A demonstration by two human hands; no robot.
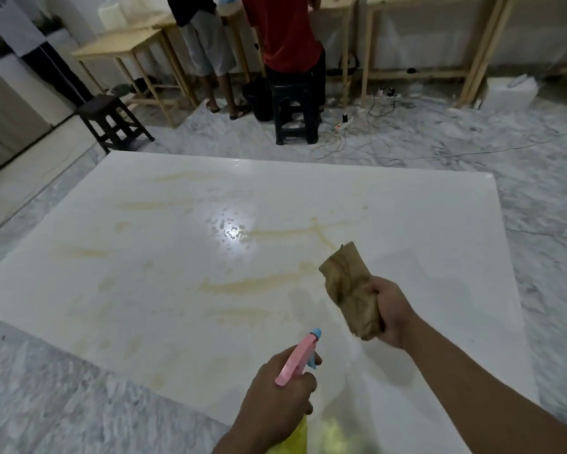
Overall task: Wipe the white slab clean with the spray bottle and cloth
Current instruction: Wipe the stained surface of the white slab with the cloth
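Observation:
A large white slab (164, 267) lies flat on the marbled floor, streaked with yellowish-brown stains and wet droplets near its middle. My left hand (275, 391) grips a spray bottle (296, 358) with a pink head, blue nozzle and yellow body, held over the slab's near edge and aimed toward the slab's middle. My right hand (393, 311) is closed around a crumpled brown cloth (349, 290), raised above the slab to the right of the stains. Most of the bottle's body is hidden behind my left hand.
Two people stand at wooden workbenches (121, 49) along the far wall. Two black stools (113, 121) (296, 109) stand beyond the slab's far edge. Power strips and cables (357, 126) trail across the floor at the back right. A white box (509, 91) sits far right.

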